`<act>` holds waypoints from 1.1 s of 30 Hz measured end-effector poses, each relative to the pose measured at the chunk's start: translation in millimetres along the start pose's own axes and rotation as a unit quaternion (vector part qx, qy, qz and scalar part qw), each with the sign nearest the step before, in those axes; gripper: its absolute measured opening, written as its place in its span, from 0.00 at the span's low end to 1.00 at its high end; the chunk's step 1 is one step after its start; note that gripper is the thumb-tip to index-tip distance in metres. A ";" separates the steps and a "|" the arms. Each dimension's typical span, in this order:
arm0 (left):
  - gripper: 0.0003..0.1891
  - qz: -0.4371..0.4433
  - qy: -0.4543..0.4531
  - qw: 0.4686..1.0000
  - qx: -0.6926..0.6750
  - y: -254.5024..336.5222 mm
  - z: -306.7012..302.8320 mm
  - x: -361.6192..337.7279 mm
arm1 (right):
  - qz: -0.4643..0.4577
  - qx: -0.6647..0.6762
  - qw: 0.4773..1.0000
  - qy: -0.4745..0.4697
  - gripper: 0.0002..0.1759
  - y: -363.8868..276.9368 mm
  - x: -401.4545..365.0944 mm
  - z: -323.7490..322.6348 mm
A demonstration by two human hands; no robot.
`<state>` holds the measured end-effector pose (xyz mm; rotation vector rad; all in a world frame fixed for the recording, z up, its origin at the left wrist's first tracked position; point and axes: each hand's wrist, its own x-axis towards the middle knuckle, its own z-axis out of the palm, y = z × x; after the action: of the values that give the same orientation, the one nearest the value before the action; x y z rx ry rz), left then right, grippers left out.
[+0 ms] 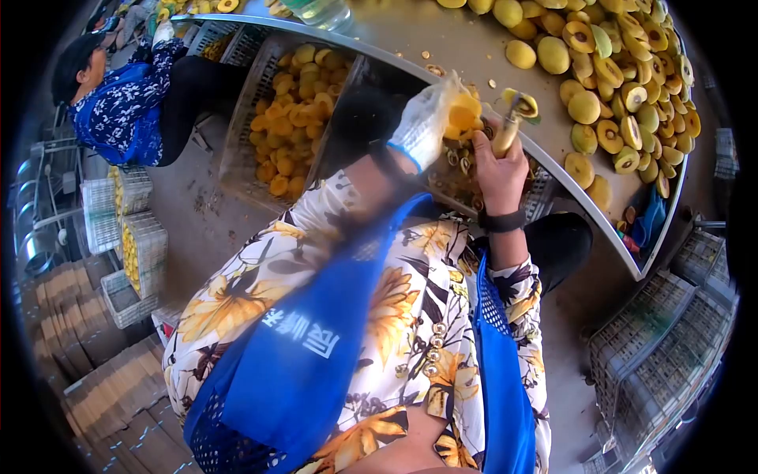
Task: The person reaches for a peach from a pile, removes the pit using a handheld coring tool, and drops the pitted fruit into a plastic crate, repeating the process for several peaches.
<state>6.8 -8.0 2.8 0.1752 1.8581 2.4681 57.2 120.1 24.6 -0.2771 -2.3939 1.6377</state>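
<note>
My left hand [425,122], in a white knit glove, holds up a halved yellow fruit [463,117] that looks like a peach, orange flesh showing. Bare and close beside it, my right hand [500,172] is wrapped round the light handle of a pitting tool [505,139]. At the tool's upper end sits a greenish-yellow fruit piece [522,104]; how it is attached I cannot make out. Beneath both hands is a crate [539,193] with dark-centred scraps, partly hidden. Halved and whole yellow fruit [608,71] lies heaped on the table to the right.
The table [442,39] has a raised metal edge in front of me. At left stands a crate [237,158] of orange fruit halves. Another person [126,103] sits at the far left. Stacked crates [663,347] stand at right, flattened cardboard [118,371] at lower left.
</note>
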 end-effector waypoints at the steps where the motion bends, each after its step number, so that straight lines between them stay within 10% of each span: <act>1: 0.13 0.051 0.002 0.997 0.054 8.2 7.9 -8.8 | -0.003 0.018 1.000 -0.010 0.16 5.9 1.5 3.3; 5: 0.11 0.050 0.069 0.993 0.087 37.0 29.0 -29.5 | -0.002 -0.075 0.996 0.040 0.11 1.8 -2.1 2.1; 8: 0.12 -0.152 0.059 0.986 0.032 41.6 27.8 -31.8 | -0.088 -0.193 0.975 0.059 0.13 -6.6 -7.6 4.9; 11: 0.19 0.101 -0.062 0.904 0.410 4.6 -8.7 -19.8 | -0.164 -0.244 0.955 0.032 0.11 -12.7 -13.9 5.9; 15: 0.35 0.093 0.057 0.864 0.492 57.9 -70.3 -43.4 | -0.182 -0.181 0.966 -0.004 0.10 9.9 -18.6 7.8; 17: 0.33 0.138 0.103 0.755 0.633 79.7 -118.7 -44.4 | -0.086 -0.233 0.963 -0.103 0.16 37.3 -19.1 5.9; 19: 0.17 -0.088 0.265 0.924 0.262 95.5 -140.3 -36.1 | 0.005 -0.323 0.917 -0.234 0.17 72.0 -17.8 14.1; 21: 0.16 0.056 0.230 0.766 0.598 90.9 -165.2 -26.9 | 0.053 -0.339 0.908 -0.240 0.16 100.4 -28.5 12.8; 25: 0.18 0.111 0.134 0.821 0.545 95.2 -92.5 30.3 | 0.096 -0.325 0.908 -0.247 0.13 118.6 -33.2 13.3; 27: 0.17 0.284 0.025 0.758 0.587 86.7 -42.4 71.5 | 0.091 -0.300 0.914 -0.259 0.14 103.3 -35.1 8.4; 33: 0.18 0.144 -0.181 0.715 0.659 4.4 88.2 171.8 | 0.006 -0.173 0.973 -0.150 0.17 85.2 -49.6 -17.4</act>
<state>-153.2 93.1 41.7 0.9165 3.0140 0.5365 112.0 152.2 -52.8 -0.1057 -2.9110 1.3372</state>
